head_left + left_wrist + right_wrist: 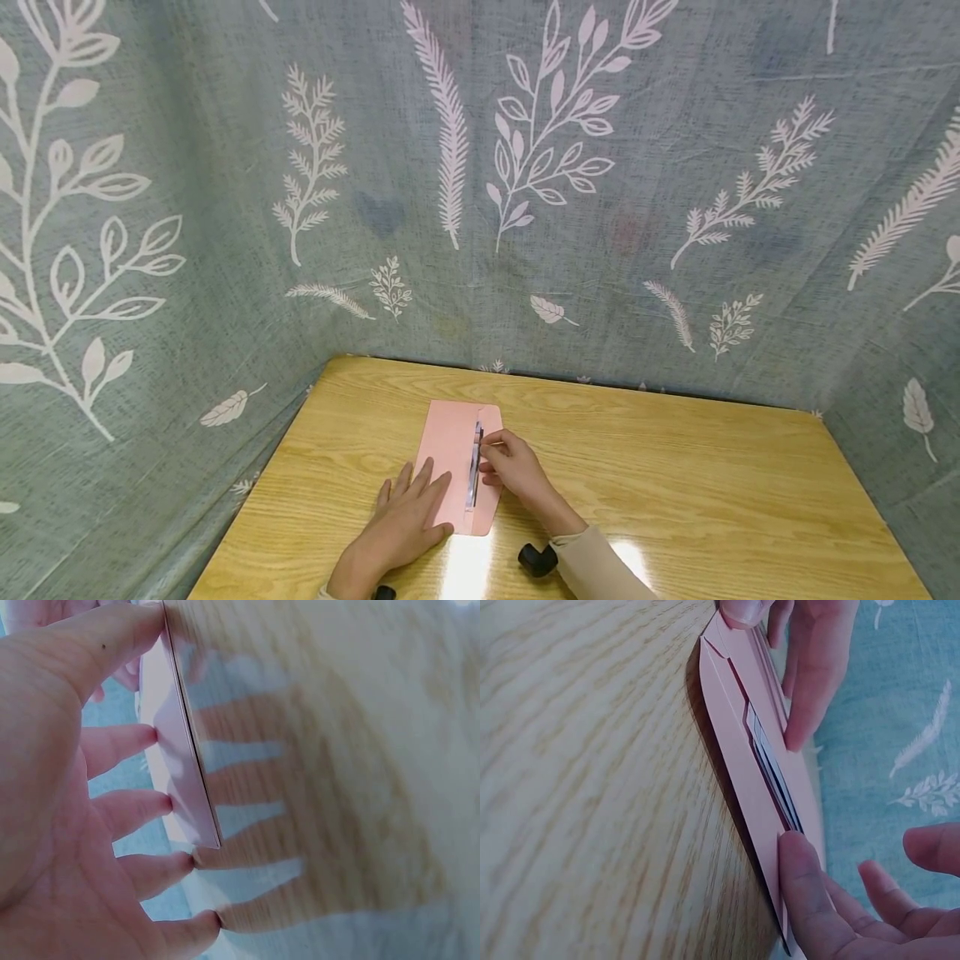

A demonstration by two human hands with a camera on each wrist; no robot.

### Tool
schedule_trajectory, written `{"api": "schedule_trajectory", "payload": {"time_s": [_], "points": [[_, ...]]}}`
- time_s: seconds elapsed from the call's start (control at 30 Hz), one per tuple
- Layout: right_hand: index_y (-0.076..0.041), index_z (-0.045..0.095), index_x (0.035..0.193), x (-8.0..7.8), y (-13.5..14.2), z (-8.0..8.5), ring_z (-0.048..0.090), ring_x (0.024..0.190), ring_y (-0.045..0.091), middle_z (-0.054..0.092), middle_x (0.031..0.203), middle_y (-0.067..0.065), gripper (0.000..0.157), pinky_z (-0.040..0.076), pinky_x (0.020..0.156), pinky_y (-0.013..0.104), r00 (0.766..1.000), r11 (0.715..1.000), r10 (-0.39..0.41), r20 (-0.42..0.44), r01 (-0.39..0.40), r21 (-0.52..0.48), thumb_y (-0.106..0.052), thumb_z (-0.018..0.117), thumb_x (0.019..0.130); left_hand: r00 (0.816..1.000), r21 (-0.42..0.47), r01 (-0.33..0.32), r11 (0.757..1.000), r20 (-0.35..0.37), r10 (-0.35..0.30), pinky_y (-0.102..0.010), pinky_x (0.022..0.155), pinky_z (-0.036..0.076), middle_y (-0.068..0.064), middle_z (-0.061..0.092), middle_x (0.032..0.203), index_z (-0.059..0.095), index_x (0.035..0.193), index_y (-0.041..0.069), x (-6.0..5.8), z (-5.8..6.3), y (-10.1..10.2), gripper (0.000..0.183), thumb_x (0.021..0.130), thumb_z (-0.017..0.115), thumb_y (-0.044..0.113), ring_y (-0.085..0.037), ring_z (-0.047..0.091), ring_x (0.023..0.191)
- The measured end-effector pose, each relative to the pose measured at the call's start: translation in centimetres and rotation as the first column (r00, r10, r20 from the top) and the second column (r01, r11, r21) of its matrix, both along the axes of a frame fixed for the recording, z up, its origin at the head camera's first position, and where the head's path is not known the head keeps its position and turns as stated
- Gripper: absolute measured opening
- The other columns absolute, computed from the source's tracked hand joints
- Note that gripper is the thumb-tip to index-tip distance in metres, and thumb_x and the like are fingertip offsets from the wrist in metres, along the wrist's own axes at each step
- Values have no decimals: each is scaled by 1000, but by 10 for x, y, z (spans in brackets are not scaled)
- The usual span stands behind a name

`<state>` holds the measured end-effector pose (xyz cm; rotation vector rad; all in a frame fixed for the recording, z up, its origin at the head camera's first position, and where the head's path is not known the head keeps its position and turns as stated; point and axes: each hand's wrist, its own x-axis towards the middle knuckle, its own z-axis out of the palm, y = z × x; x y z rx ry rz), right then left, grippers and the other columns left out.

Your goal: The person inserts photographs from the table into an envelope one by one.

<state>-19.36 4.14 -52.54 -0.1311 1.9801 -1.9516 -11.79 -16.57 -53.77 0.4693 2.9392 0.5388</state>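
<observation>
A pink envelope [448, 437] lies lengthwise on the table, its flap side to the right. Along its slit show the edges of thin papers [474, 467], light and dark; the right wrist view shows these layered papers [769, 761] inside the opening. My left hand [405, 517] is spread with straight fingers at the envelope's left side, the thumb near its near edge. Over the flap side, my right hand [513, 467] has bent fingers at the slit. One fingertip [799, 851] touches the envelope at the end of the visible papers; whether it pinches them is hidden.
The wooden table [675, 475] extends to the right of the envelope. A grey-green cloth with white leaf prints [480, 183] hangs behind the table and at both sides. A black device [537, 560] sits at my right wrist.
</observation>
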Motion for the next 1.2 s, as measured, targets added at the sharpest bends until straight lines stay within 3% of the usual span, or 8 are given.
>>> {"api": "schedule_trajectory", "payload": {"time_s": [0.13,0.3,0.63,0.83,1.2], "points": [[4,53,115,-4,-1,-10,61,83,39,60,96,25,31,54,69,45,1000,1000,-12,3,12,8,-19,55,94,1000,-1,10,1000,-26,-10,-70,95,15,-15,22,149,33,144,25,0,-1,-1,72,82,62,50,-46,15,132],[3,54,114,-6,-3,-12,62,82,37,60,95,23,31,54,68,43,1000,1000,-13,-4,13,15,-20,56,93,998,-10,31,999,-58,-31,-71,94,16,-14,23,149,30,145,32,-1,-4,-2,74,82,63,51,-46,18,131],[2,55,113,-6,-11,-10,62,80,35,61,94,21,30,55,65,41,999,999,-21,-38,23,43,-20,55,93,998,-8,61,998,-22,-61,-71,95,14,-14,22,149,27,145,35,-4,2,-4,72,83,62,47,-47,15,131],[-1,55,114,-6,-18,-6,62,79,30,61,95,19,29,55,63,39,993,992,6,-114,8,123,-21,53,93,997,-17,74,997,-15,-74,-71,95,13,-13,21,150,23,146,35,-6,5,-4,75,83,63,45,-49,14,131],[0,56,113,-1,-16,-13,61,80,28,60,95,17,27,55,64,37,993,989,9,-119,9,148,-18,55,93,998,22,58,998,17,-59,-71,94,13,-13,21,149,36,143,27,-4,3,-6,69,82,64,46,-49,13,131]]}}
